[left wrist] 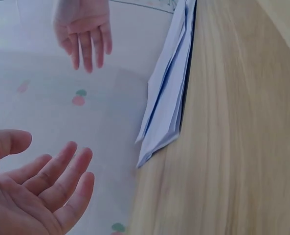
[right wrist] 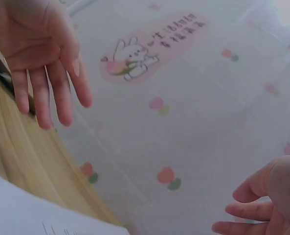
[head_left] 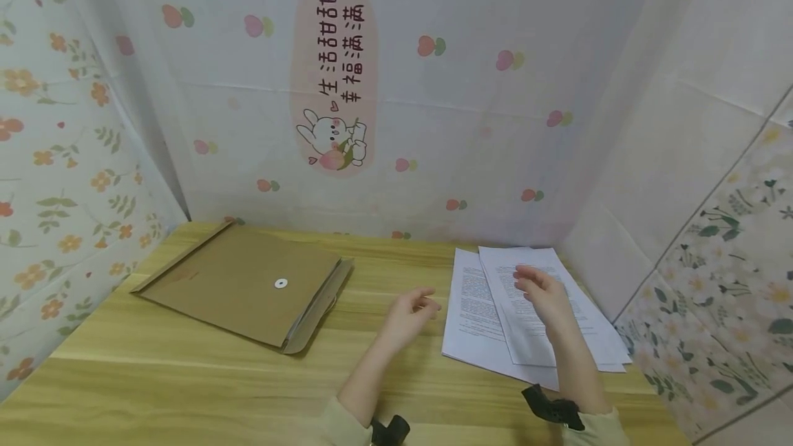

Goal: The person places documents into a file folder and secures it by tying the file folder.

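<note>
We see two bare hands held above a wood-grain bench [head_left: 186, 391], with two lots of printed sheets lying on its right side. The left hand [head_left: 410, 315] hangs over the bench between the sheets and a brown document envelope [head_left: 238, 277]; its grip is wide, the thumb well apart from the loosely bent fingers. The right hand [head_left: 545, 298] hovers over the upper printed sheets [head_left: 523, 332], which lie askew across the lower printed sheets [head_left: 473, 305] and partly cover them; its grip is also loose and wide, the fingers clear of the paper. In the left wrist view, we find the two palms facing the camera. The envelope rests flat on the left side of the bench, slightly turned, with a white button [head_left: 281, 283] on its face and the flap [head_left: 317, 308] at its right end unfolded. Each wrist wears a black strap [head_left: 553, 407]. Behind, a white cloth [head_left: 483, 150] carries a rabbit print [head_left: 334, 140].
</note>
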Tool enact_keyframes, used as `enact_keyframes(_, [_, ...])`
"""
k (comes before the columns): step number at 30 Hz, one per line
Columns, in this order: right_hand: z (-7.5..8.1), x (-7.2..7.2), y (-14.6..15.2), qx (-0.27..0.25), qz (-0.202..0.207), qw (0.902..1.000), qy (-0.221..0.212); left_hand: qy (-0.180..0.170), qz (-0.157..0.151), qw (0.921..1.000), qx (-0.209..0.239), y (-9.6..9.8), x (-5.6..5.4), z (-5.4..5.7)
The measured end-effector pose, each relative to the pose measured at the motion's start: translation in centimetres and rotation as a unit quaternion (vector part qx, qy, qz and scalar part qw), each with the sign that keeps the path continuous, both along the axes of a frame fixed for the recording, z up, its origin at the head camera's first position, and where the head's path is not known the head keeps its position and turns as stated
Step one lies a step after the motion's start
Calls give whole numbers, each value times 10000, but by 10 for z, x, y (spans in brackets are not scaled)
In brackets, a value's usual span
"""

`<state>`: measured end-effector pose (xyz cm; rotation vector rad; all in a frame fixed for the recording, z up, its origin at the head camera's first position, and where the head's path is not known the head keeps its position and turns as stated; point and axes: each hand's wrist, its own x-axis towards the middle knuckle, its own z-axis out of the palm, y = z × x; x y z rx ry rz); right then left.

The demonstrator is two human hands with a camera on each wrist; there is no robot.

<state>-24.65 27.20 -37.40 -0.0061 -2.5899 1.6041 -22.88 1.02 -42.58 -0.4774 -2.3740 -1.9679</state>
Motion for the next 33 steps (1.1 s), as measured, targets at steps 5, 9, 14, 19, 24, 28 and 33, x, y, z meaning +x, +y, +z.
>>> enact_keyframes(5, [-1,6,25,354,-266,9987,-254,-359,-7,9974,619,17,-3,-4])
enact_keyframes(9, [-5,5,42,665,-473,9959,-389,-724,-126,9910,1114,30,-5,-7])
enact_keyframes(14, [-12,1,64,964,-565,9916,-653,-1012,-315,9855,1327,45,-4,-12])
enact_keyframes(19, [-19,-3,86,1197,-656,9850,-1054,-1334,-473,9793,1446,57,-2,-16])
enact_keyframes(24, [-30,-5,105,1188,-740,9806,-1372,-1681,-483,9721,1563,69,-4,-24])
enact_keyframes(28, [-41,-6,113,1300,-908,9765,-1457,-1994,-391,9645,1687,77,-7,-25])
enact_keyframes(33, [-53,-10,119,1540,-1158,9702,-1468,-2300,-241,9531,1952,86,-13,-23])
